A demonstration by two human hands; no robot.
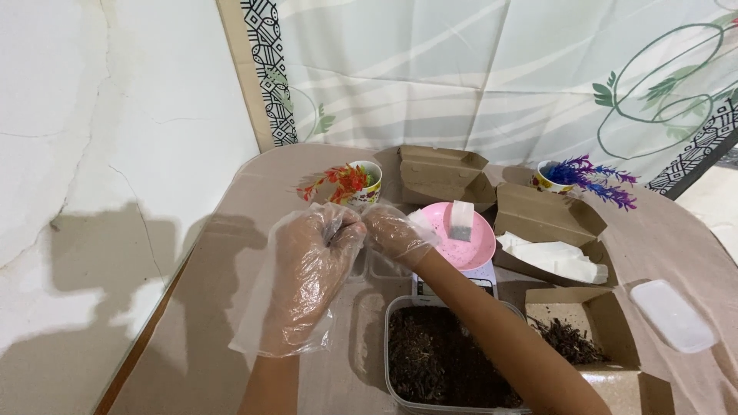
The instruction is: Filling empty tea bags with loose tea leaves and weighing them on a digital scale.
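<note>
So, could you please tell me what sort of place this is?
Probably a home table set up for packing tea: a pink bowl on a scale, a tub of dried leaves, cardboard boxes, and a patterned curtain behind.

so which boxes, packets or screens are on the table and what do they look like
Cardboard box: back centre, brown, flaps open.
Second cardboard box: right of pink bowl, brown, holds white packets.
Third cardboard box: front right, brown, dark dried bits inside.
Small sachet: in the bowl, white, rectangular.
</note>
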